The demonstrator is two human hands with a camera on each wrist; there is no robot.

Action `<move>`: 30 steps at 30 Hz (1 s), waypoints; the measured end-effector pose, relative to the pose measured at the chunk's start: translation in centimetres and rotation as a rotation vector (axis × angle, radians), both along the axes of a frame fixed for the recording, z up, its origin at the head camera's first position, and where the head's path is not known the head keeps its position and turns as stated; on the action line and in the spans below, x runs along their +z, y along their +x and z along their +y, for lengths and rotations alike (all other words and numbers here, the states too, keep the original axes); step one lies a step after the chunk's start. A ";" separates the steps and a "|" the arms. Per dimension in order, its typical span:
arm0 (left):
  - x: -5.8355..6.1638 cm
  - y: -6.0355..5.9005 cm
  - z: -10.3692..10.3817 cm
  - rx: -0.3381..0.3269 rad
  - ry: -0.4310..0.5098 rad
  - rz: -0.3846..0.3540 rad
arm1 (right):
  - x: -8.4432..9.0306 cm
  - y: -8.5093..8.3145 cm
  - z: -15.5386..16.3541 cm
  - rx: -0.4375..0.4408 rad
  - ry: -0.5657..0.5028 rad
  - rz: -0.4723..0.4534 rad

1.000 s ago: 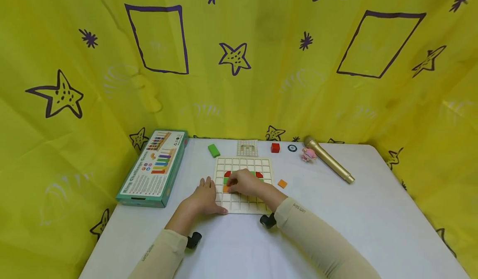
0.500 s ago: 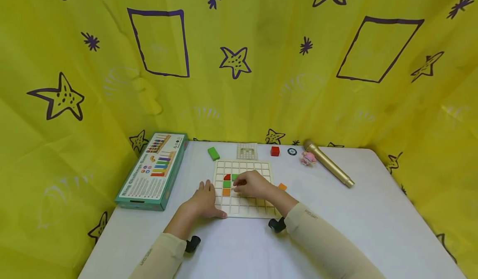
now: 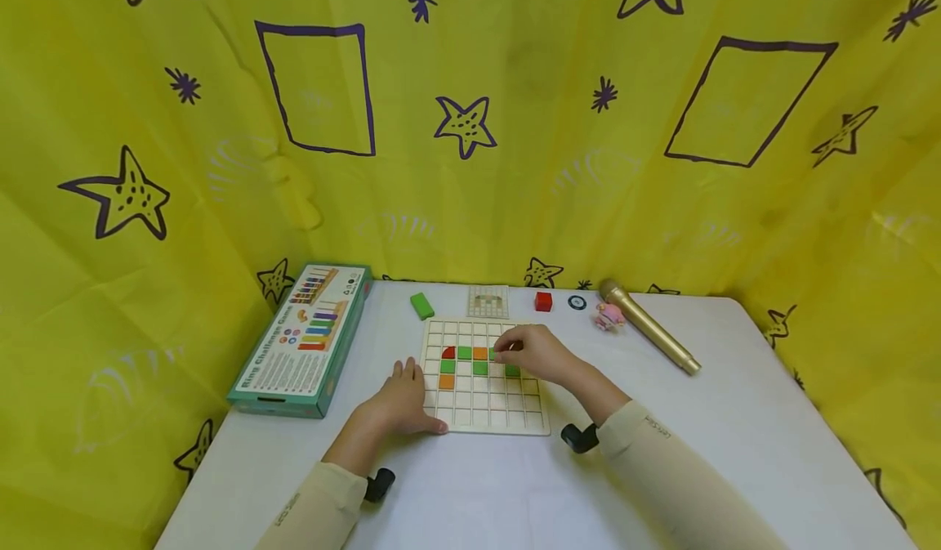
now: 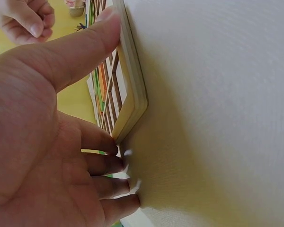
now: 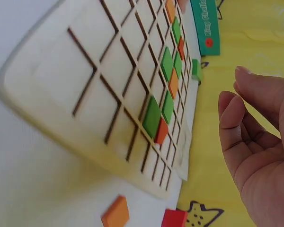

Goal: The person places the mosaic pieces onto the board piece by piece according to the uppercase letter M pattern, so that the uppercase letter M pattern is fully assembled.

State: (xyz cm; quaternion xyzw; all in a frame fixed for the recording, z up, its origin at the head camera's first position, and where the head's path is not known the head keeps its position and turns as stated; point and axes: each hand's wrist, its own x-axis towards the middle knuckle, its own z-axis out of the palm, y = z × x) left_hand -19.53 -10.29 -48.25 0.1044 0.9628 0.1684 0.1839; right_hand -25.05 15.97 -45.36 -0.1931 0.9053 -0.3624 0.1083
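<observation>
A wooden grid board [image 3: 470, 409] lies on the white table and holds red, green and orange tiles [image 3: 464, 353] in its upper rows. My left hand [image 3: 404, 395] lies flat on the table at the board's left edge, and in the left wrist view its thumb [image 4: 92, 40] presses along the board's rim [image 4: 132, 90]. My right hand [image 3: 532, 352] hovers over the board's upper right, fingers loosely curled. In the right wrist view the right hand [image 5: 255, 137] holds nothing above the board [image 5: 61, 71]. A loose orange tile [image 5: 116, 213] lies on the table beside the board.
A green game box [image 3: 305, 337] lies at the left. Along the back sit a green block [image 3: 421, 306], a pattern card [image 3: 488, 300], a red cube [image 3: 543, 301], a black disc [image 3: 577, 302], a pink toy [image 3: 608, 315] and a gold microphone [image 3: 650, 326]. Yellow curtains enclose the table.
My right hand has moved from the board's left columns to its upper right, uncovering more green and orange tiles. The left hand has stayed at the board's edge.
</observation>
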 end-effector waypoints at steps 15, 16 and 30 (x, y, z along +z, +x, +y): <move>-0.1 0.0 0.1 0.002 0.003 -0.001 | 0.4 0.3 4.9 -0.077 0.046 -0.010; -0.1 0.1 0.1 0.003 0.005 -0.003 | 0.4 0.3 5.2 -0.076 0.049 -0.003; 0.0 0.0 0.1 -0.003 -0.005 -0.005 | 0.2 0.8 8.2 -0.111 0.051 0.001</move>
